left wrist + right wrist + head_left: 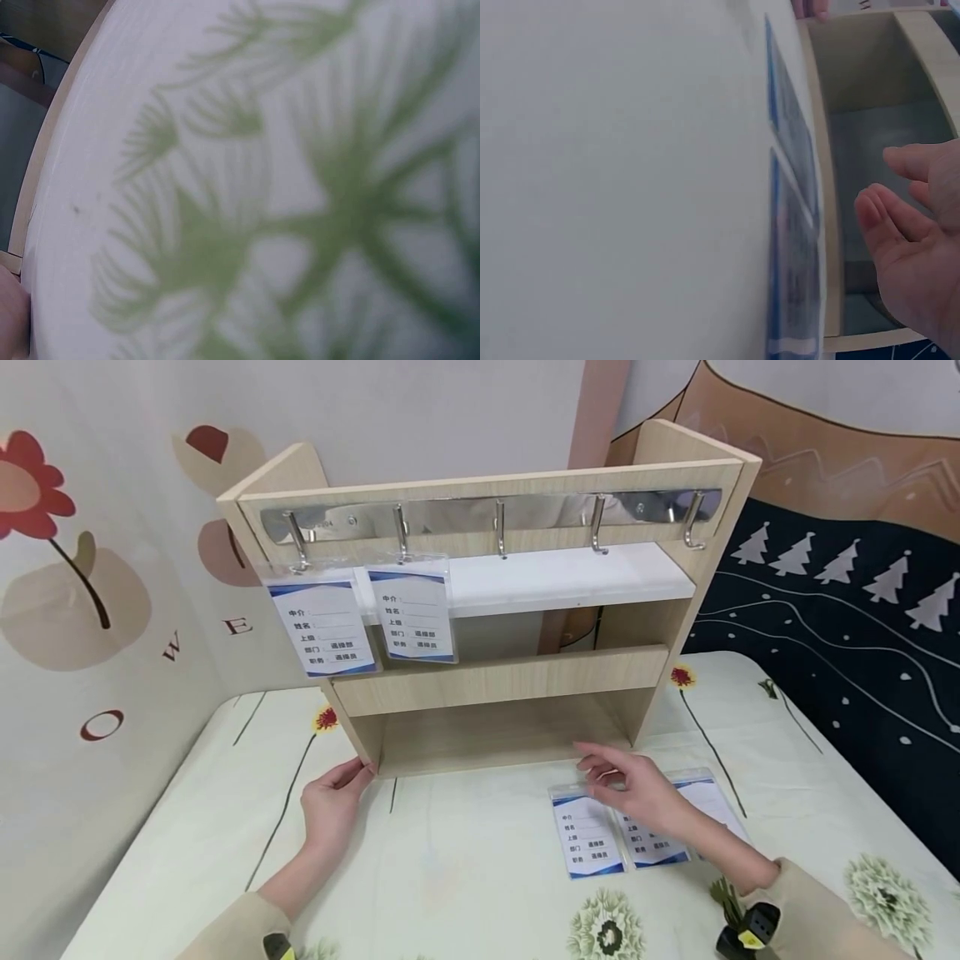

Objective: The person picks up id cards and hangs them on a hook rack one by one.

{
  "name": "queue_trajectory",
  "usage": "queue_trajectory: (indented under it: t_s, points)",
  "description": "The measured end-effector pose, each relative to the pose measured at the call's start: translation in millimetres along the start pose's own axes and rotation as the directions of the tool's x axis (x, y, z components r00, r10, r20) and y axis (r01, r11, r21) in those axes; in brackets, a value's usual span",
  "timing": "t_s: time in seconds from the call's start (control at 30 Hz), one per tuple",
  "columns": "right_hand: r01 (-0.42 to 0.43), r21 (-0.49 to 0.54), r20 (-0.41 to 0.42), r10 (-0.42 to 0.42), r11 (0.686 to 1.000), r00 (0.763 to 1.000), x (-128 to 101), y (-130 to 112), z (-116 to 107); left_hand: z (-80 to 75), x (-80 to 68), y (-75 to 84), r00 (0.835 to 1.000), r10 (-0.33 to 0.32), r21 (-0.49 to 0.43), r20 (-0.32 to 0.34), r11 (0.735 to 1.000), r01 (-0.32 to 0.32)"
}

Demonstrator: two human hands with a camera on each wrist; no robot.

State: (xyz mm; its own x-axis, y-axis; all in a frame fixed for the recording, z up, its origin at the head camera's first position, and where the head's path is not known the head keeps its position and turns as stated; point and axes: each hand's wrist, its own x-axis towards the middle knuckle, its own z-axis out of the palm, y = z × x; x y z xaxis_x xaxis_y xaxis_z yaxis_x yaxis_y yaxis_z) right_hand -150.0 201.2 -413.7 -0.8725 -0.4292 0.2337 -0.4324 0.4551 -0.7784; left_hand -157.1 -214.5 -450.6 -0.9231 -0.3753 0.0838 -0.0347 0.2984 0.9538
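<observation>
A light wooden shelf unit (498,681) with a metal hook strip (450,514) stands upright on the table. Two clear-sleeved name badges hang at its left, one badge (326,627) below the first hook and the other badge (414,618) below the second. My left hand (332,802) pinches the unit's lower left front corner with thumb and fingers. My right hand (641,789) hovers near the lower right front edge, fingers loosely bent and holding nothing. Under it lie more badges (587,839), partly covered by the hand and forearm. The right wrist view shows thumb and fingers apart.
A white inner shelf (570,581) runs behind the hooks. The table wears a flower-printed cloth (450,877). Behind hang a pale printed curtain (450,418) and, at the right, a dark cloth with trees (825,635).
</observation>
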Motion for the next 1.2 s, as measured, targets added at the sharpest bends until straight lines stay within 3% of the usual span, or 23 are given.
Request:
queue_trajectory:
  t_s: [0.33,0.77,1.2]
  points:
    - [-0.122,-0.13,0.028,0.126,0.984,0.992,1,11,-2,0.7,-1.5,-1.9,1.0,-0.002,-0.027,-0.019,1.0,0.002]
    - [-0.177,-0.206,0.079,0.196,0.962,0.977,8,15,-2,-0.1,-0.9,-2.5,1.0,-0.012,-0.094,-0.008,0.995,0.011]
    - [-0.158,-0.273,0.122,0.197,0.949,0.973,16,14,0,-2.2,-0.9,-2.1,1.0,-0.021,-0.094,0.004,0.995,0.021]
